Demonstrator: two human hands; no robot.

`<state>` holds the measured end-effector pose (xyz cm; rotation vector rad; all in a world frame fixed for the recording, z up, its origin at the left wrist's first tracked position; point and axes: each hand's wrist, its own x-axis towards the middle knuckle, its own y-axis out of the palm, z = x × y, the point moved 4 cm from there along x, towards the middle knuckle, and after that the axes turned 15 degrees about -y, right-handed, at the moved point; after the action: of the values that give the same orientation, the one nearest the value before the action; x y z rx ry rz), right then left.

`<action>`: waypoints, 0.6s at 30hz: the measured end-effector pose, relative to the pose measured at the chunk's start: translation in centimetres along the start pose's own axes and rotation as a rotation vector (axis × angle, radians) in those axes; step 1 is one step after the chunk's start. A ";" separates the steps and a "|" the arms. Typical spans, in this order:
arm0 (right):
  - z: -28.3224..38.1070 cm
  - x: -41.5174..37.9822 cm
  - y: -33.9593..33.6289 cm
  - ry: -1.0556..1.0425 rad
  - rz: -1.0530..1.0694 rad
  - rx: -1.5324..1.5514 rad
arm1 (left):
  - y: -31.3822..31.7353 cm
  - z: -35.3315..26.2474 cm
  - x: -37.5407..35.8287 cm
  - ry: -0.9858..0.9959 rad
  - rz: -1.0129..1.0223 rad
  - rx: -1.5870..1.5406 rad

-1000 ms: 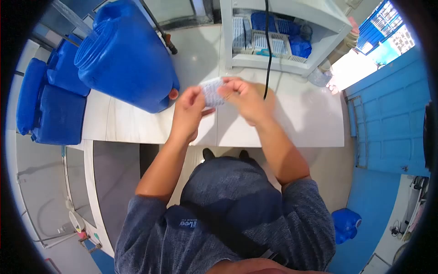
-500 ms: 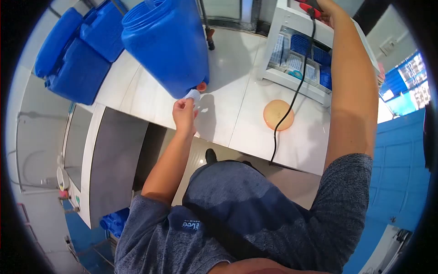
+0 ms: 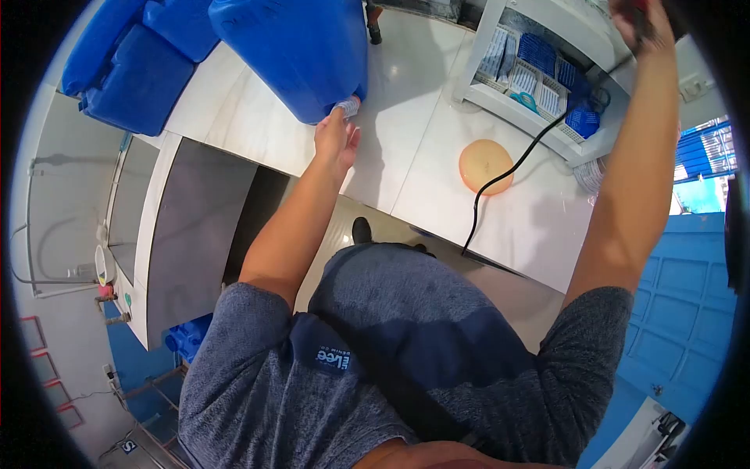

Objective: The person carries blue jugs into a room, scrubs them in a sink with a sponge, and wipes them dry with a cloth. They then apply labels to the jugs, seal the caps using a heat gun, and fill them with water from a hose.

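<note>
My left hand [image 3: 336, 141] is closed on a small whitish plastic sleeve [image 3: 349, 106], right at the lower corner of a large blue plastic container [image 3: 293, 59]. The sleeve overlaps the spot where the container's reddish spout sits. At the upper right, my right hand [image 3: 642, 27] is wrapped round a red and black corded tool [image 3: 644, 11], partly cut off by the top of the view. From this tool a black cord [image 3: 516, 162] runs down across the counter.
A round peach-coloured disc [image 3: 486, 166] lies on the white counter [image 3: 414, 86], partly under the cord. A white shelf unit [image 3: 539, 129] holds baskets of packets and blue items. More blue containers [image 3: 137, 82] stand at the left. Below the counter is a grey panel [image 3: 199, 227].
My right hand has lifted the red tool rightward, away from the shelf top. My left hand has brought the sleeve onto the container's spout, which showed uncovered before. The view has shifted.
</note>
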<state>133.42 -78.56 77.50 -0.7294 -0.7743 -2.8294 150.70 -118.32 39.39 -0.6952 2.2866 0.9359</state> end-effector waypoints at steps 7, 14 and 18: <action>5.0 -11.7 -1.8 -0.047 0.283 -0.049 | 1.9 0.8 0.4 0.539 -0.513 0.433; 0.1 -24.1 0.0 0.081 0.390 -0.445 | 2.6 2.2 -0.4 0.823 -0.525 0.703; -5.4 -27.4 -2.2 0.382 0.352 -0.434 | 3.4 1.9 -1.7 0.889 -0.523 0.816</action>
<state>154.72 -79.69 59.28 -0.3027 0.0289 -2.6932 150.31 -114.40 40.93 -1.3671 2.6198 -0.6791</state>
